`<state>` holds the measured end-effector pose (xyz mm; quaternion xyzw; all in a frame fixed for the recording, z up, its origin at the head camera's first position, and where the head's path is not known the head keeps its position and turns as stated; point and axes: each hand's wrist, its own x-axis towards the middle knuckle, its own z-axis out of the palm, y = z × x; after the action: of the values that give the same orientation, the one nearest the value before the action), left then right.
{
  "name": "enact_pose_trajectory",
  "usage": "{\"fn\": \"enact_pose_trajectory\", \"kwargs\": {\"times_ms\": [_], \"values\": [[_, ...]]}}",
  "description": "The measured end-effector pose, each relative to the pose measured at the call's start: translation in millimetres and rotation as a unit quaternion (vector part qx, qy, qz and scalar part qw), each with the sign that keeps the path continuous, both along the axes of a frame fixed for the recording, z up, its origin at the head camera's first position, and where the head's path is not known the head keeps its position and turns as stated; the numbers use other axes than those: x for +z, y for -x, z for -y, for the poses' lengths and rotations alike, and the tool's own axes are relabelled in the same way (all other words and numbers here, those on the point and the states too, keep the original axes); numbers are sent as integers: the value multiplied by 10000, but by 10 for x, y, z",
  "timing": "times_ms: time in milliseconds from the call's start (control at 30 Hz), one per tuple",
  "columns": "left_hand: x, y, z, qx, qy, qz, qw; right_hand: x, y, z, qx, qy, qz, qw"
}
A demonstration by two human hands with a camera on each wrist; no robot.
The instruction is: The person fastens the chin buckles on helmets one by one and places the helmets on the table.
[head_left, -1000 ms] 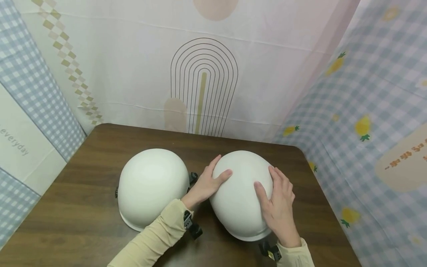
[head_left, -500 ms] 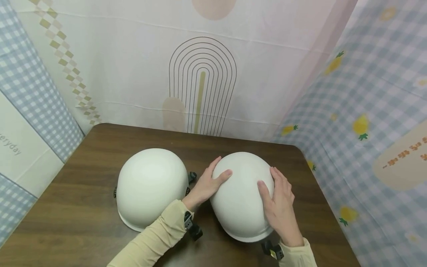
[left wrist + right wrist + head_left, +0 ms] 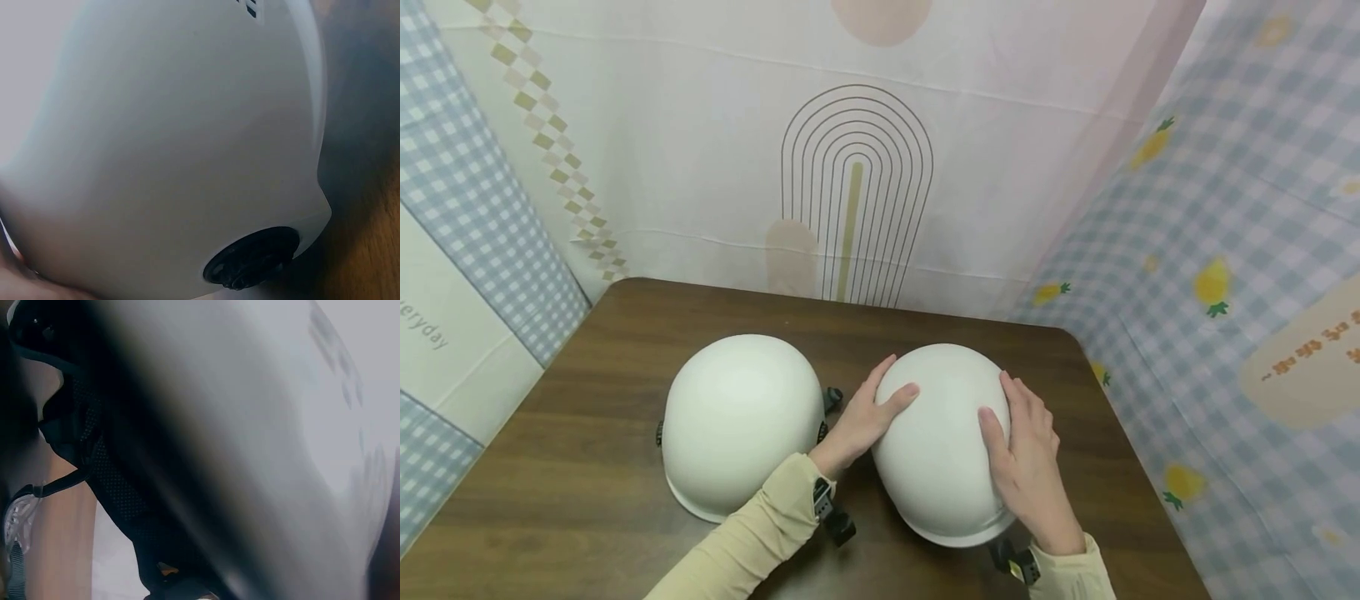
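Observation:
Between my two hands is a white helmet (image 3: pixel 936 467), its smooth domed shell facing up on the right half of the table. My left hand (image 3: pixel 859 423) grips its far left side, thumb across the shell. On the opposite side my right hand (image 3: pixel 1028 467) holds it with thumb and fingers spread apart. The left wrist view has a black round knob (image 3: pixel 253 257) low on the shell, near the rim. Black padding (image 3: pixel 115 469) shows under the shell in the right wrist view, with a clear plastic strap piece (image 3: pixel 20 519) beside it.
A second white helmet (image 3: pixel 737 425) stands dome-up on the left, with black fittings at its sides; my left forearm passes over its near right edge. Printed cloth (image 3: pixel 715 167) hangs behind the brown wooden table (image 3: pixel 587 467), and checked cloth (image 3: pixel 1187 250) borders it on the right.
Both hands keep their hold on the right helmet. It has shifted very slightly towards me, and the right fingers have moved a little on the shell.

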<state>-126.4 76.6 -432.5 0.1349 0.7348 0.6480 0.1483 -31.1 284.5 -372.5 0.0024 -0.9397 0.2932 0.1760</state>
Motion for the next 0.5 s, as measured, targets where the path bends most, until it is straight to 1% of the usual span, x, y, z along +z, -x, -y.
{"fn": "enact_pose_trajectory", "kwargs": {"times_ms": [233, 500], "values": [[-19, 5, 12, 44, -91, 30, 9999, 42, 18, 7, 91, 1, 93, 9999], [-8, -7, 0, -33, -149, 56, 9999, 15, -7, -44, 177, -95, 319, 9993]]}}
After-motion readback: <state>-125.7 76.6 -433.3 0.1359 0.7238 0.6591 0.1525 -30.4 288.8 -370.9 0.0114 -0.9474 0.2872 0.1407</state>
